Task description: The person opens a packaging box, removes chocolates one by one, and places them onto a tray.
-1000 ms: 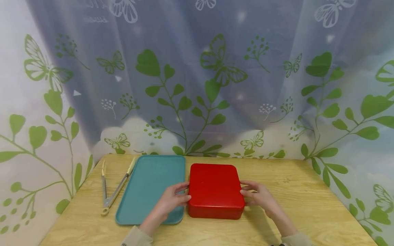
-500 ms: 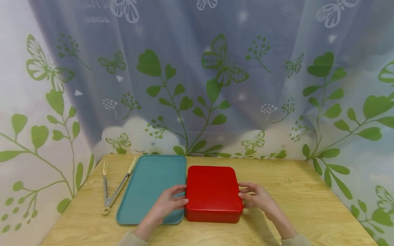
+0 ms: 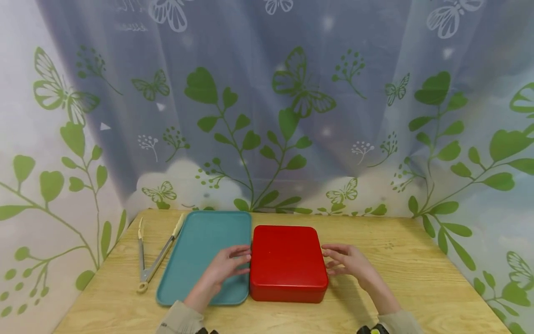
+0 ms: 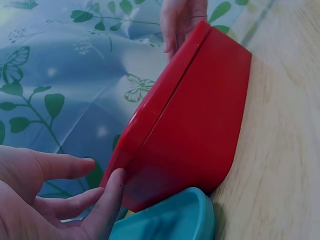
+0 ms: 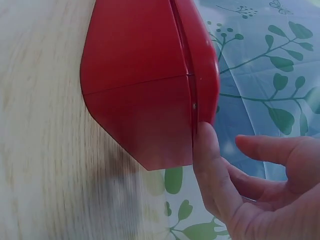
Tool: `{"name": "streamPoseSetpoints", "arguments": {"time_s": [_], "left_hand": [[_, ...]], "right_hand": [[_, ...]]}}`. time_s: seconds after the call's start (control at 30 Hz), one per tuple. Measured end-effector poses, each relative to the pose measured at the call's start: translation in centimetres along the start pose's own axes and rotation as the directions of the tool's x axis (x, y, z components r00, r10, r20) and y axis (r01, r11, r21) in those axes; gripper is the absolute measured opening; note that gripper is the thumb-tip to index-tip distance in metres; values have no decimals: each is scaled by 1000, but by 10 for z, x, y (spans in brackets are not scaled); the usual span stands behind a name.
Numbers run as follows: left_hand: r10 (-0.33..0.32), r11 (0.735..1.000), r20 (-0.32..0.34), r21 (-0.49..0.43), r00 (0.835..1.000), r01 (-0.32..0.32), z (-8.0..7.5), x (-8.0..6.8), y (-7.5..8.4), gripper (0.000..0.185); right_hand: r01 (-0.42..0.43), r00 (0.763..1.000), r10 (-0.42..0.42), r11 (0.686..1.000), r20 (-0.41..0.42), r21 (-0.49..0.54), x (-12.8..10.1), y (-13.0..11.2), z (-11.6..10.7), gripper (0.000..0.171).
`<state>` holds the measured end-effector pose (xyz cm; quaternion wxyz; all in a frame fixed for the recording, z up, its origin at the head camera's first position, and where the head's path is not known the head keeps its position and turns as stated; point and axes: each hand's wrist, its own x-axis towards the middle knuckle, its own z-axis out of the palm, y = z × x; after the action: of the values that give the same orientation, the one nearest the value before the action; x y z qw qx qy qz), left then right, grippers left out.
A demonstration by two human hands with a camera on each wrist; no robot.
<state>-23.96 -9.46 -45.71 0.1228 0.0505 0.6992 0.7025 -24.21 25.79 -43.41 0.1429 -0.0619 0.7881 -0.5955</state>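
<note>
A shut red box (image 3: 288,262) with a lid lies flat on the wooden table (image 3: 417,278), its left side against a teal tray (image 3: 200,250). My left hand (image 3: 235,262) hovers over the tray's right part with fingers spread and relaxed. In the left wrist view its thumb (image 4: 114,192) touches the red box (image 4: 195,125) at the lid seam. My right hand (image 3: 335,260) sits at the box's right side, fingers loosely extended. In the right wrist view its thumb (image 5: 207,150) rests against the edge of the red box (image 5: 145,85). Neither hand grips anything.
Metal tongs (image 3: 152,262) with pale tips lie left of the tray near the table's left edge. A curtain (image 3: 267,116) printed with leaves and butterflies hangs behind and beside the table. Bare wood stretches to the right of the box.
The box moved slightly left and nearer and now rests beside the tray. Both hands have loosened from its sides, fingers spreading open.
</note>
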Motion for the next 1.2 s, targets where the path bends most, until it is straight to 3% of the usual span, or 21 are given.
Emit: {"name": "streamPoseSetpoints", "arguments": {"time_s": [0.3, 0.53, 1.2], "left_hand": [[-33, 999, -12, -32, 999, 33, -3, 4, 0, 43], [-68, 997, -38, -51, 997, 66, -2, 4, 0, 38], [-111, 994, -80, -22, 991, 109, 3, 5, 1, 42]], "right_hand": [[-63, 998, 64, 997, -23, 36, 6, 3, 3, 49], [-57, 998, 58, 998, -9, 31, 6, 4, 2, 48], [-84, 994, 83, 996, -75, -9, 8, 5, 14, 59]]}}
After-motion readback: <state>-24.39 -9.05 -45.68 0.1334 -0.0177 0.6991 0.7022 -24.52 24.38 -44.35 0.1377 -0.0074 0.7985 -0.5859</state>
